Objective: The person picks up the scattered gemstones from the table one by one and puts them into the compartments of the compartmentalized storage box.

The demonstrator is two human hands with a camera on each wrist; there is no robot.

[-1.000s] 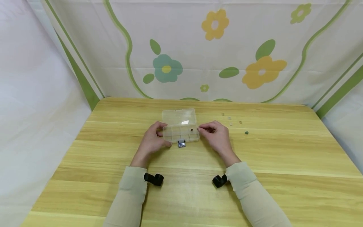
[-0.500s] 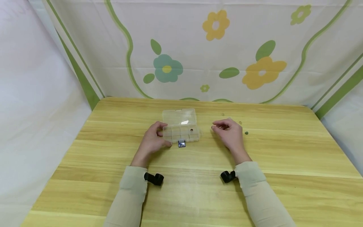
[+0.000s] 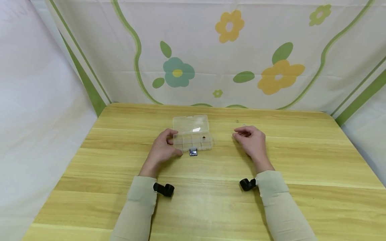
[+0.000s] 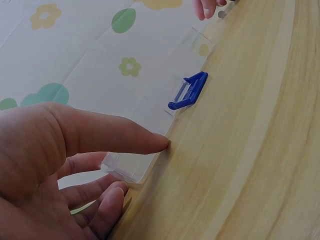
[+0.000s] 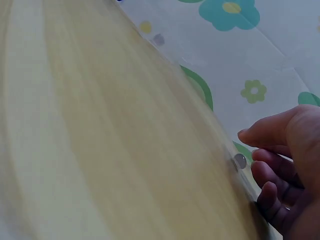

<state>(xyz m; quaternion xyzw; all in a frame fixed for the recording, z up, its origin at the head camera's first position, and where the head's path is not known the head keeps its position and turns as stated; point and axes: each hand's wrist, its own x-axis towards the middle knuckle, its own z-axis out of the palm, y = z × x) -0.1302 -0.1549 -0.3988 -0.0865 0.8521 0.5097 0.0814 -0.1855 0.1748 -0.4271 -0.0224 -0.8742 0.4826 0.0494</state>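
Observation:
My left hand holds the left end of a clear plastic compartment box, thumb at its front edge and other fingers at the side and back. The box's lid stands raised, and a blue latch hangs at the front. One small dark piece lies in a right compartment; a yellow round piece shows through the plastic in the left wrist view. To the right, my right hand hovers low over the table, fingers loosely bent, nothing seen between them. A small grey disc lies just beyond its fingertips.
Small pale pieces lie on the wooden table behind the right hand, which covers others. A white floral cloth rises along the table's back edge.
My right hand has drawn away from the box's right end and moved right, over the small pieces, hiding the green one and others. The left hand and box have stayed put.

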